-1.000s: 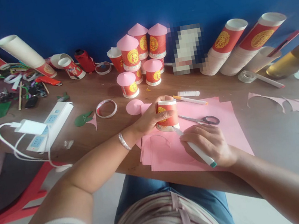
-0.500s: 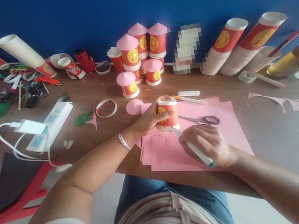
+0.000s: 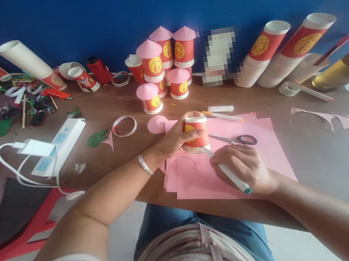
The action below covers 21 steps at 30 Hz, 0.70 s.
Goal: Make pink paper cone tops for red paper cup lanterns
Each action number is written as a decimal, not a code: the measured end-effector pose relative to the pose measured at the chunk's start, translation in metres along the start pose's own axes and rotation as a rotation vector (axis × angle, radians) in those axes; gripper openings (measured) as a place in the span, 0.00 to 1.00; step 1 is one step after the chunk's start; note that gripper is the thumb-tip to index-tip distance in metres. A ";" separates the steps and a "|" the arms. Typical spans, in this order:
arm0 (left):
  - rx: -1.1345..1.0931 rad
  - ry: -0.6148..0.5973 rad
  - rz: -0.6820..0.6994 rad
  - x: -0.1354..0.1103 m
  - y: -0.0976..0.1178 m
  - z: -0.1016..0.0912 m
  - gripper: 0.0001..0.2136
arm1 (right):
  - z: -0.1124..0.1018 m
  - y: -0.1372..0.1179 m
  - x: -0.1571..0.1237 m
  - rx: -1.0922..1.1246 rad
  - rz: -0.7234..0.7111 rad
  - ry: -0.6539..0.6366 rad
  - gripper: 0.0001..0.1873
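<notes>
My left hand [image 3: 186,135] is wrapped round a red paper cup [image 3: 199,139] with a gold emblem and a white band at its lower edge, where small marks show. In my right hand [image 3: 241,166] is a white marker [image 3: 233,177] with a green end, its tip at the cup's white band. Both hands are over a stack of pink paper sheets [image 3: 264,151]. Just beyond the right hand, scissors [image 3: 244,139] lie on the pink paper, partly behind the cup. An orange-and-white marker [image 3: 225,116] and a white cap-like tube [image 3: 220,108] lie behind them.
Several red cups with pink cone tops [image 3: 150,59] stand near the blue wall. Stacked paper cups [image 3: 269,47] lean at the right. A white power strip [image 3: 64,143] with cables, a tape roll [image 3: 124,126] and a pink disc [image 3: 157,125] lie left. Pink paper scraps [image 3: 313,115] are right.
The marker and my right hand have shifted very slightly to the right along the cup's white band. My left hand and the cup stay almost in place.
</notes>
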<state>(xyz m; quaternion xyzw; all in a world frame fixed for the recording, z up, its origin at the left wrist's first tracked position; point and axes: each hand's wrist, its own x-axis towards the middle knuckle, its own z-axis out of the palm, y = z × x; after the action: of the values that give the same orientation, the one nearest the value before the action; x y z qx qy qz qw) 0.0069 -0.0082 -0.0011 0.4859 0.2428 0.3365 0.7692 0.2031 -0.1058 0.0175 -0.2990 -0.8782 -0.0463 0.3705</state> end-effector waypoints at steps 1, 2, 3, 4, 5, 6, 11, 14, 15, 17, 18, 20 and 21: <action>-0.001 0.000 0.001 0.000 0.000 0.000 0.27 | 0.000 0.000 0.000 0.002 0.002 0.000 0.11; -0.002 -0.001 0.002 0.000 -0.001 -0.001 0.27 | 0.001 -0.001 0.000 0.005 0.003 0.000 0.11; -0.003 -0.002 0.002 0.000 -0.001 -0.001 0.26 | 0.001 -0.001 0.000 0.009 0.003 0.000 0.11; -0.004 -0.003 0.004 0.001 -0.002 -0.001 0.26 | 0.001 -0.001 0.000 0.013 0.003 -0.002 0.11; -0.003 -0.004 0.005 0.001 -0.002 -0.002 0.26 | 0.001 -0.002 0.000 0.016 0.003 -0.005 0.11; -0.001 -0.005 0.006 0.001 -0.002 -0.002 0.26 | 0.001 -0.002 0.000 0.019 0.002 -0.005 0.11; 0.009 -0.005 0.010 0.002 -0.002 -0.002 0.26 | 0.001 -0.002 0.000 0.006 -0.016 0.010 0.11; 0.008 -0.004 0.005 0.002 -0.001 -0.002 0.26 | 0.001 -0.002 0.000 0.004 -0.018 0.027 0.11; 0.008 -0.004 0.004 0.002 -0.001 -0.002 0.25 | 0.001 -0.002 -0.001 0.007 -0.018 0.030 0.10; 0.006 -0.002 -0.001 0.001 0.000 -0.002 0.26 | 0.001 -0.002 0.000 0.012 -0.019 0.031 0.10; 0.006 -0.002 -0.003 0.001 0.000 -0.001 0.26 | 0.001 -0.002 0.000 0.012 -0.021 0.031 0.10; 0.012 -0.004 -0.007 0.000 0.001 -0.001 0.26 | 0.001 -0.003 0.000 0.010 -0.025 0.031 0.10; 0.017 -0.004 -0.006 0.000 0.001 -0.001 0.26 | 0.001 -0.003 0.000 0.010 -0.027 0.031 0.10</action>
<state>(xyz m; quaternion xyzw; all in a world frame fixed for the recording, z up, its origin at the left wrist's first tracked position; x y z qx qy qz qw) 0.0064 -0.0075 -0.0008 0.4923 0.2456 0.3315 0.7665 0.2008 -0.1074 0.0169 -0.2844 -0.8766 -0.0517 0.3847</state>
